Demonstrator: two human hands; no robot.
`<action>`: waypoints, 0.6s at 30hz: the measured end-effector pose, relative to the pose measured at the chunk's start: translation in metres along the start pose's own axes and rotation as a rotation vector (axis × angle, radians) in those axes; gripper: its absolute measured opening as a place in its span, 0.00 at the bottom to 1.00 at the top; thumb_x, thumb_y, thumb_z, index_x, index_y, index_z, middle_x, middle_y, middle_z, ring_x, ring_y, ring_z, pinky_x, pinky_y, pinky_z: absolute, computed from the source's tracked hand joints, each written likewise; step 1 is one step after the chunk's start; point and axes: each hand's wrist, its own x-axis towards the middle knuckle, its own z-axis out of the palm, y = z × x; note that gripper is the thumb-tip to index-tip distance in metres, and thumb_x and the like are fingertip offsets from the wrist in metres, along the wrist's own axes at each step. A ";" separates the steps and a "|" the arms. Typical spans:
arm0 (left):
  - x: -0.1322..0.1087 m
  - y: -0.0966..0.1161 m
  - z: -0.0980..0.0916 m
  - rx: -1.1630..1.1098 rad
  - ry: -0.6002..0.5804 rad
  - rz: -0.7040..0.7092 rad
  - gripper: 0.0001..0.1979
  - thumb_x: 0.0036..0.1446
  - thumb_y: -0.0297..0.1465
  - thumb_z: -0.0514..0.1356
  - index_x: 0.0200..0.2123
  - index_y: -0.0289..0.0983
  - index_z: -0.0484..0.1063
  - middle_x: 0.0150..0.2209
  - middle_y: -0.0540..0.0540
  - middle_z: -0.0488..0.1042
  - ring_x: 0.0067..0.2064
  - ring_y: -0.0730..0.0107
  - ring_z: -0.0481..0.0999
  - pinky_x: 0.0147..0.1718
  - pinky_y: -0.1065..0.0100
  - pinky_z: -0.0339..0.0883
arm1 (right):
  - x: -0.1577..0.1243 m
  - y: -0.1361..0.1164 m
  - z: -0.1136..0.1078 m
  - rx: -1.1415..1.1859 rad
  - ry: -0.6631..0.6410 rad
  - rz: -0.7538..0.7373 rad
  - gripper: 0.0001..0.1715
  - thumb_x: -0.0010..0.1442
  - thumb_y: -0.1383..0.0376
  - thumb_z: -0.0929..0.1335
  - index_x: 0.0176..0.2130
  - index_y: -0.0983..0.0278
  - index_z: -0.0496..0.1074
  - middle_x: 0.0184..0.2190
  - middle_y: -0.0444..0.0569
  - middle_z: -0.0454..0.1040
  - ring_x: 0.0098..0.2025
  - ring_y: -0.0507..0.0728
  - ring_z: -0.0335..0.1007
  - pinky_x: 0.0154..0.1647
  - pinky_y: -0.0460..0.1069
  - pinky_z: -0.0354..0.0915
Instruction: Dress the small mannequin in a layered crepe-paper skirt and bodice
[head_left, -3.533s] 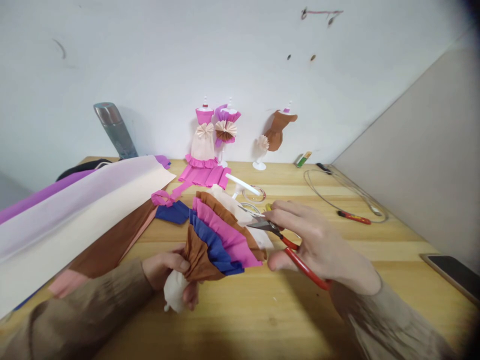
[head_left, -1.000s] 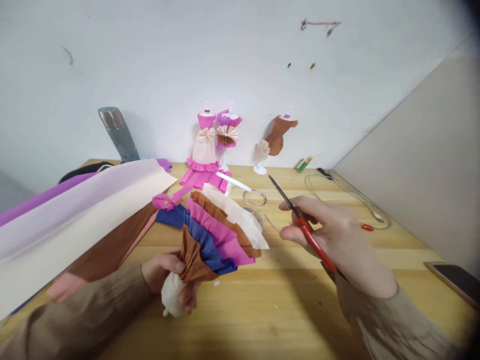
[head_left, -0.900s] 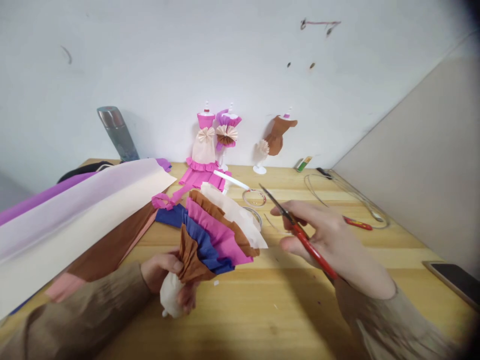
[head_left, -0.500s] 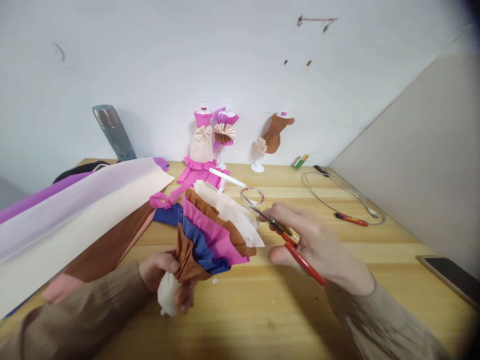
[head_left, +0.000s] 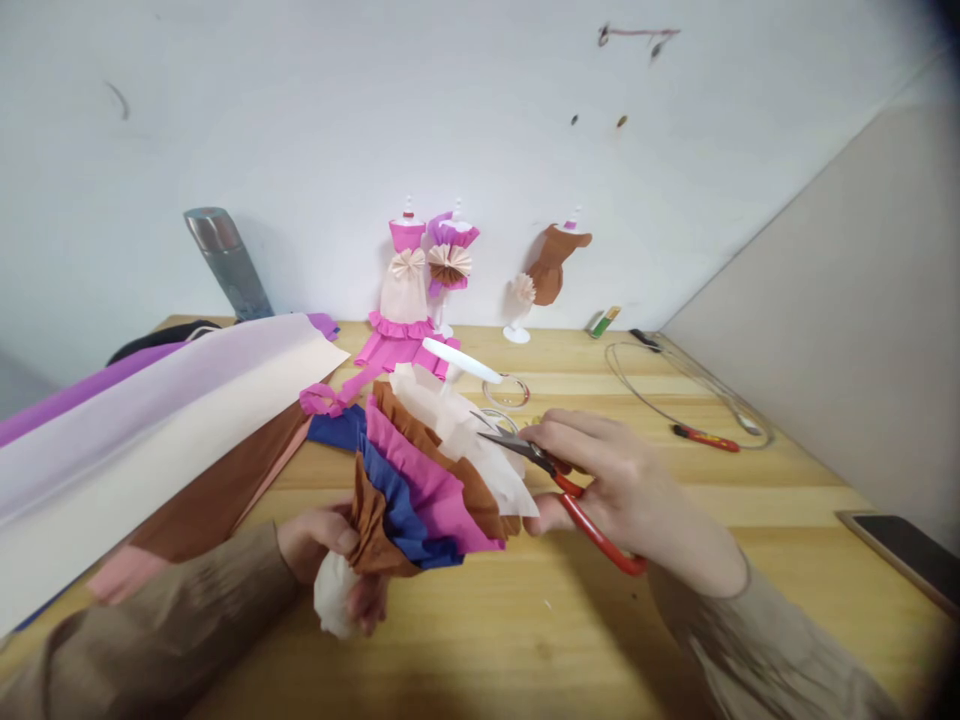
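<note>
My left hand (head_left: 330, 540) is wrapped around a small white dress form (head_left: 334, 590), held on its side. Its layered crepe paper skirt (head_left: 420, 470) in brown, blue, pink and cream fans out to the right. A white disc (head_left: 461, 360), apparently the form's base, shows beyond the skirt. In my right hand (head_left: 607, 480) are red-handled scissors (head_left: 555, 470), their blades apart over the outermost cream paper layer. Whether the blades touch the paper I cannot tell. My right thumb is at the skirt's lower edge.
Dressed mini dress forms (head_left: 407, 270) stand by the wall. Paper sheets (head_left: 172, 420) lie at left near a metal bottle (head_left: 229, 265). Rolls of tape (head_left: 506, 391) are behind the scissors. At right are a cable (head_left: 645, 400), a red cutter-like tool (head_left: 705, 438) and a phone (head_left: 911, 550).
The scissors have moved slightly left and their blades have spread over the cream layer. The skirt has turned a little, and the white disc shows more of its face.
</note>
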 end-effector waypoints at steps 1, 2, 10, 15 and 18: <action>0.000 0.001 0.001 0.011 0.000 -0.006 0.16 0.43 0.38 0.60 0.21 0.29 0.78 0.18 0.41 0.74 0.23 0.61 0.75 0.32 0.62 0.68 | 0.000 0.000 0.000 0.002 -0.006 0.005 0.35 0.61 0.38 0.60 0.37 0.67 0.72 0.25 0.50 0.70 0.26 0.54 0.64 0.26 0.48 0.60; -0.001 0.002 0.002 0.020 -0.002 -0.008 0.16 0.44 0.38 0.59 0.21 0.29 0.78 0.18 0.41 0.74 0.23 0.62 0.75 0.32 0.62 0.68 | 0.000 0.000 -0.001 0.005 -0.010 0.010 0.35 0.61 0.39 0.60 0.37 0.67 0.72 0.25 0.50 0.70 0.26 0.54 0.64 0.26 0.48 0.60; 0.000 0.000 -0.001 0.030 -0.016 -0.011 0.16 0.41 0.39 0.60 0.20 0.30 0.77 0.17 0.42 0.73 0.23 0.62 0.75 0.32 0.63 0.69 | -0.001 0.000 0.000 -0.039 0.040 -0.029 0.34 0.62 0.40 0.60 0.36 0.68 0.73 0.22 0.46 0.66 0.23 0.52 0.60 0.24 0.47 0.58; -0.003 -0.001 -0.005 0.062 0.026 -0.032 0.16 0.44 0.38 0.57 0.22 0.32 0.79 0.19 0.43 0.75 0.24 0.61 0.74 0.32 0.61 0.68 | 0.000 0.000 -0.002 -0.052 0.035 0.009 0.34 0.63 0.40 0.59 0.33 0.66 0.73 0.20 0.44 0.63 0.22 0.51 0.58 0.23 0.48 0.56; -0.003 0.000 -0.003 0.073 0.045 -0.016 0.16 0.45 0.38 0.58 0.22 0.31 0.78 0.18 0.44 0.74 0.24 0.61 0.74 0.32 0.61 0.67 | -0.001 -0.001 -0.006 -0.028 0.044 0.046 0.33 0.62 0.40 0.60 0.33 0.65 0.74 0.19 0.44 0.62 0.21 0.51 0.56 0.23 0.48 0.55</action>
